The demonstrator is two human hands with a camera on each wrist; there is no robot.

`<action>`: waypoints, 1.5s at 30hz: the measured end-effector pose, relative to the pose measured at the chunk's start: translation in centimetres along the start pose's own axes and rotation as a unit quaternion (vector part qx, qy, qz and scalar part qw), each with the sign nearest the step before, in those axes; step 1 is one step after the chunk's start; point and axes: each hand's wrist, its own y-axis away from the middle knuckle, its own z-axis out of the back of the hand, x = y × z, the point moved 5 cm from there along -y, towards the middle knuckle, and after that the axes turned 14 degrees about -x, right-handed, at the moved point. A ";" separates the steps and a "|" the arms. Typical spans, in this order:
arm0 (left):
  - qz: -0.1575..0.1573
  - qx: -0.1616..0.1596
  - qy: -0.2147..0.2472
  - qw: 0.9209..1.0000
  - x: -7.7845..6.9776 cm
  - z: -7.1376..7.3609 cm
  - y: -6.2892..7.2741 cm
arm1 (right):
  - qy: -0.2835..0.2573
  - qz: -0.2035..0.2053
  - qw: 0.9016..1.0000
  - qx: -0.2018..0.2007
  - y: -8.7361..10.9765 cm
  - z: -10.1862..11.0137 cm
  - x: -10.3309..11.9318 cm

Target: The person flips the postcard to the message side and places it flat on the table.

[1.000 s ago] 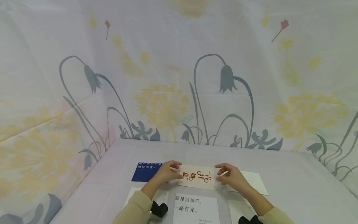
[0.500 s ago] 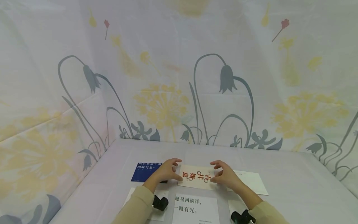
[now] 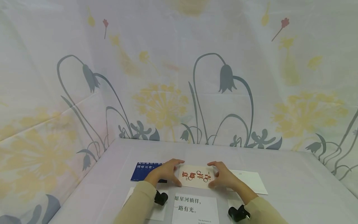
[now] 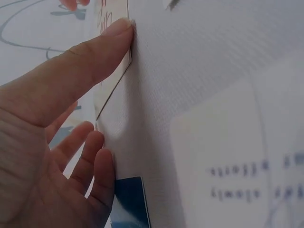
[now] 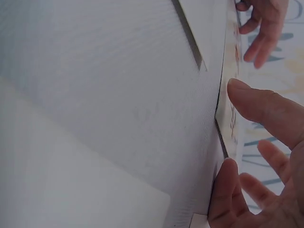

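Note:
A cream card (image 3: 195, 176) with red Chinese characters lies flat on the table between my two hands. My left hand (image 3: 167, 172) is at its left end, the thumb (image 4: 116, 31) touching the near edge and the index finger reaching toward the far edge. Around the card's right end my right hand (image 3: 225, 176) stands in a loose arch, thumb near the front edge; whether that thumb touches it, I cannot tell. In the right wrist view the other fingers (image 5: 225, 183) are spread and bent slightly. Both index fingertips are hidden in the wrist views.
A blue card (image 3: 144, 171) lies at the left, partly under my left arm. White cards (image 3: 250, 182) lie at the right, and another with black characters (image 3: 195, 210) lies in front. More cards (image 3: 156, 214) show beneath both forearms. A flowered cloth (image 3: 179, 93) hangs behind.
My right hand has moved left to the card's right end. The left hand has shifted slightly, its thumb now at the near edge. The card has stayed nearly in place.

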 end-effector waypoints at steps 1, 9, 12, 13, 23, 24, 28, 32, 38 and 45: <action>-0.002 0.003 -0.003 1.000 0.0 0.0 0.0 | 0.006 0.002 1.000 0.005 0.0 -0.1 0.0; -0.012 0.017 -0.026 0.999 -0.2 0.0 -0.2 | 0.050 0.011 0.998 0.037 -0.2 -0.4 0.2; -0.017 0.021 -0.037 0.999 -0.2 0.0 -0.3 | 0.053 0.015 0.998 0.044 -0.2 -0.3 0.3; -0.017 0.022 -0.039 0.999 -0.2 0.0 -0.3 | 0.053 0.017 0.997 0.045 -0.2 -0.3 0.3; -0.005 0.024 -0.046 0.999 -0.4 0.0 -0.7 | 0.054 0.014 0.997 0.053 -0.3 -0.2 0.5; -0.003 0.025 -0.046 0.999 -0.4 0.0 -0.8 | 0.055 0.014 0.997 0.054 -0.3 -0.2 0.5; 0.005 0.030 -0.048 0.998 -0.4 -0.1 -1.3 | 0.052 0.005 0.997 0.057 -0.6 -0.3 0.3; 0.006 0.033 -0.041 0.999 -0.5 -0.1 -1.4 | 0.048 -0.005 0.997 0.057 -0.7 -0.3 0.3; 0.005 0.031 -0.038 0.999 -0.4 -0.2 -1.5 | 0.041 0.001 0.998 0.053 -0.8 -0.4 0.4; -0.012 0.016 -0.052 0.998 -0.4 -0.4 -1.5 | 0.038 0.041 0.998 0.039 -0.6 -0.3 1.1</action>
